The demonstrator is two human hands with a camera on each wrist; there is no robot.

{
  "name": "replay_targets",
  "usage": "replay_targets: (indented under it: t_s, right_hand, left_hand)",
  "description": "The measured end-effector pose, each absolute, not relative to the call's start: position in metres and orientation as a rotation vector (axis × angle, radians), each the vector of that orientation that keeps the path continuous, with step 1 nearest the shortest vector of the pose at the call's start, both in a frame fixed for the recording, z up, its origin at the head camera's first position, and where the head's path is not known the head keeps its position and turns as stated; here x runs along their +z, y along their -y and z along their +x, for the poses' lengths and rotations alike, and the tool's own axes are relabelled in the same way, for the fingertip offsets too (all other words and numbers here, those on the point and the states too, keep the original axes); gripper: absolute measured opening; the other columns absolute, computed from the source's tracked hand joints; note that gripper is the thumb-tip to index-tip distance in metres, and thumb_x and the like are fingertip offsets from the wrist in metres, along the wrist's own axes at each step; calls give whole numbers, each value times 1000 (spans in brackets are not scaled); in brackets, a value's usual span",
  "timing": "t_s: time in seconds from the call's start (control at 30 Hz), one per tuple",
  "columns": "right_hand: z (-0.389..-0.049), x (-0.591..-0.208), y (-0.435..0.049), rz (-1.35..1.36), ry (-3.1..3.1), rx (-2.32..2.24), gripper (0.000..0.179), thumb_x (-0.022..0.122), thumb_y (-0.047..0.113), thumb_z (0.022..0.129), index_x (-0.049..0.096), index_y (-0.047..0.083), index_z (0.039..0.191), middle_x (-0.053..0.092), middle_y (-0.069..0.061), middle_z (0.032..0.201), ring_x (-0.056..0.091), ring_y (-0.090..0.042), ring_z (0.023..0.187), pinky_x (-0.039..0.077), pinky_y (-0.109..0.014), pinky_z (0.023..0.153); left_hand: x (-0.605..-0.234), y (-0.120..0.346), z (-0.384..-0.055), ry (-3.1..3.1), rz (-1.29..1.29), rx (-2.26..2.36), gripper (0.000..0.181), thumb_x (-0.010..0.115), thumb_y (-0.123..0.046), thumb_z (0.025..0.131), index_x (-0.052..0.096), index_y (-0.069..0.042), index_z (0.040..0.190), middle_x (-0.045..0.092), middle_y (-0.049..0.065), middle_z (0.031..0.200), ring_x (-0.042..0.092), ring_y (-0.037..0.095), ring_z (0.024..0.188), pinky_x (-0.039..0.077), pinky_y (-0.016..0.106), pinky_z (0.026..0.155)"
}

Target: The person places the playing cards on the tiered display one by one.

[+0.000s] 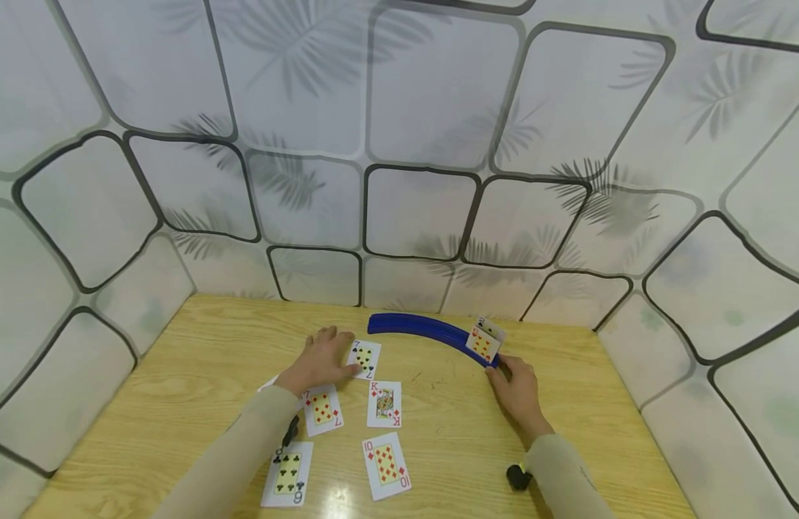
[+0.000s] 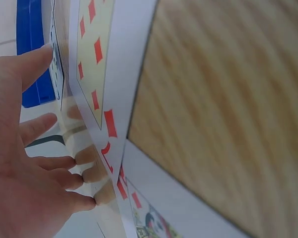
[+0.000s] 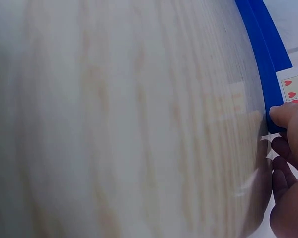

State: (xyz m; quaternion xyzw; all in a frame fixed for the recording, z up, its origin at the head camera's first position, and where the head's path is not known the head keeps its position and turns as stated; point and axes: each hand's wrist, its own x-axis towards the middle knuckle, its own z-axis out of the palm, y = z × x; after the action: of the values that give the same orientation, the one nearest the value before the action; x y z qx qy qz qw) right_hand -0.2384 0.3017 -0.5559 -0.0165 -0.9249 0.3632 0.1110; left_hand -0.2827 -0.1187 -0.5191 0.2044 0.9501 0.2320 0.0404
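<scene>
Watching remotely, I take the king of diamonds (image 1: 384, 404) as the centre of my clock on the wooden worktop (image 1: 451, 447). The left hand (image 1: 318, 360) is at ten o'clock, its fingers spread apart; the thumb touches the black seven (image 1: 365, 355), which lies face up at eleven o'clock. Out at three o'clock I have the right hand (image 1: 519, 393), thumb and fingers pinching the near end of the blue card holder (image 1: 432, 329). That curved holder runs from twelve round to two o'clock. Towards its pinched end, a heart card (image 1: 482, 344) leans in it, with a black-pipped card (image 1: 493, 329) showing behind.

At nine o'clock I see the seven of diamonds (image 1: 323, 411), partly beneath the left wrist; at eight, the six of clubs (image 1: 288, 474); at six, the ten of diamonds (image 1: 386, 466). A further card's corner (image 1: 267, 383) peeps out beyond the left sleeve (image 1: 244, 440), too covered for me to read. The patterned wall (image 1: 422, 213) stands behind, at twelve o'clock.
</scene>
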Motion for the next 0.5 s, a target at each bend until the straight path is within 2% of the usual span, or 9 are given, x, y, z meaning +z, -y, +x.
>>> replay_targets:
  t_s: [0.5]
  right_hand:
    - [-239, -556, -301, -59, 2730, 1048, 46, 68, 18, 102, 61, -8, 140, 62, -29, 141, 53, -46, 131, 40, -61, 115]
  left_hand:
    - [-519, 116, -284, -2891, 588, 599, 75, 73, -47, 97, 50, -6, 155, 36, 38, 161, 29, 62, 150, 22, 82, 118]
